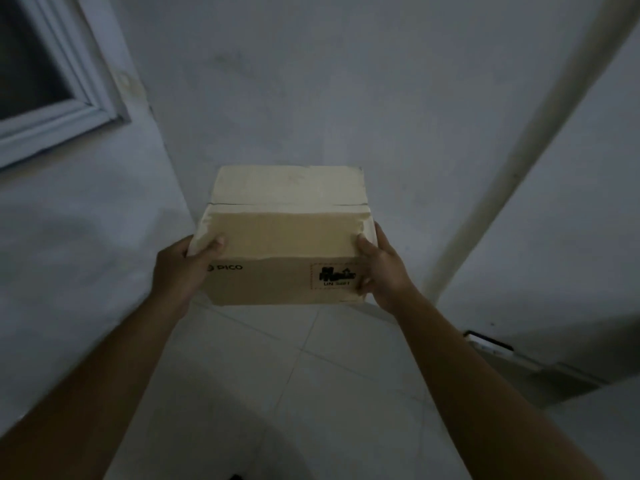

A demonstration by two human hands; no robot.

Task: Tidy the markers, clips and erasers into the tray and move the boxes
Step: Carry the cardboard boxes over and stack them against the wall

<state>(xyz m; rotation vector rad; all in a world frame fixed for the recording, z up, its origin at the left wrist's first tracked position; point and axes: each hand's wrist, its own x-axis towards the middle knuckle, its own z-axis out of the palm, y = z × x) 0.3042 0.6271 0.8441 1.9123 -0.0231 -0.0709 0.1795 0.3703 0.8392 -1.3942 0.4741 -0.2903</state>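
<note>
A taped brown cardboard box [287, 237] with "PICO" print and a black label on its near side hangs in the air in front of a wall corner. My left hand [181, 271] grips its left side, thumb hooked over the top edge. My right hand [384, 268] grips its right side, thumb on top and fingers curled round the near corner. Both arms reach forward. No markers, clips, erasers or tray are in view.
White tiled floor [311, 375] lies below the box. Grey walls meet in a corner behind it. A window frame [69, 98] is at the upper left. A pale pipe [519, 168] runs diagonally at the right, with a low dark-edged object [491, 341] at its foot.
</note>
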